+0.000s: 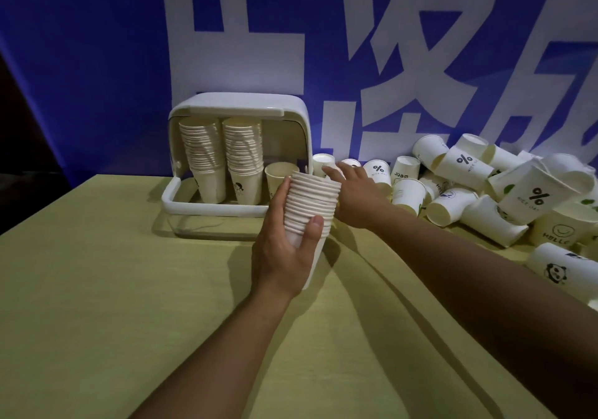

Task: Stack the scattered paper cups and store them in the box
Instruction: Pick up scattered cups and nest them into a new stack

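My left hand (284, 250) grips a tall stack of white paper cups (312, 206), held upright in front of the box. The white storage box (239, 111) stands open at the back of the table. Inside it are two tall cup stacks (204, 156) (244, 156) and a single cup (278, 172) to their right. My right hand (352, 192) reaches past the held stack with fingers spread, its fingertips at a loose cup (323, 163) beside the box. Several loose cups (485, 188) lie piled to the right.
A yellow-green cloth covers the table (113, 289). Behind the box and the pile hangs a blue banner (97, 62) with large white characters. The cup pile runs along the table's right side down to a panda-print cup (559, 266).
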`<state>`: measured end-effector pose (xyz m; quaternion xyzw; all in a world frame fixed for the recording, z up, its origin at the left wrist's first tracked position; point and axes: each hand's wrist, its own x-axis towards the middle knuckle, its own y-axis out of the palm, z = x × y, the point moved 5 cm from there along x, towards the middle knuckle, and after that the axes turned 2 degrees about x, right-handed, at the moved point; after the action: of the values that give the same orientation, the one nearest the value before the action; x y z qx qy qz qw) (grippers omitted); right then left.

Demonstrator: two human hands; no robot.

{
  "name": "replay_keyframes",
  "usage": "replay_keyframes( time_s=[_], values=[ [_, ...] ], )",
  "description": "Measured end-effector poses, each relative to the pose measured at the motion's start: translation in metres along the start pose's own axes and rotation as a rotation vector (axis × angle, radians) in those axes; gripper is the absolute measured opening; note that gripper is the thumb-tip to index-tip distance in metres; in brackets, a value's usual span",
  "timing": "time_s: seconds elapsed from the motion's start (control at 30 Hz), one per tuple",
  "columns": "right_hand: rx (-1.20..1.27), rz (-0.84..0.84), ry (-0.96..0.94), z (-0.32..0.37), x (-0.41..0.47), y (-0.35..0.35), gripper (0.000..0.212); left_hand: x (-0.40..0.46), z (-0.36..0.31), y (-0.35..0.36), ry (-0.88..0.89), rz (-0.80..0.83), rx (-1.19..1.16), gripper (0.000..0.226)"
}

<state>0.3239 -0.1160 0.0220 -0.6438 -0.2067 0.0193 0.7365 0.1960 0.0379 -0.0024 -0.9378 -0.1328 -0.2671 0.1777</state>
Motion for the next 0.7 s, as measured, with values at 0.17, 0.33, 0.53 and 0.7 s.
replay_keyframes(
  time_s=[0.17, 0.33, 0.53, 0.7],
  values=[
    [-0.144, 0.090, 0.031, -0.005, 0.015, 0.023, 0.080, 0.001, 0.002, -0.001, -0.004, -0.015, 0.033, 0.070],
    [-0.037, -0.019, 0.164, -0.010, 0.024, 0.013, 0.073, 0.002, 0.003, -0.001, -0.002, -0.004, 0.035, 0.070],
    [0.270, -0.119, 0.292, -0.013, 0.021, 0.005, 0.058, 0.002, 0.002, -0.001, 0.007, -0.002, 0.028, 0.069],
    [0.487, -0.111, 0.417, -0.018, 0.021, 0.009, 0.086, 0.002, 0.003, -0.001, 0.010, -0.002, 0.015, 0.069]
  ],
)
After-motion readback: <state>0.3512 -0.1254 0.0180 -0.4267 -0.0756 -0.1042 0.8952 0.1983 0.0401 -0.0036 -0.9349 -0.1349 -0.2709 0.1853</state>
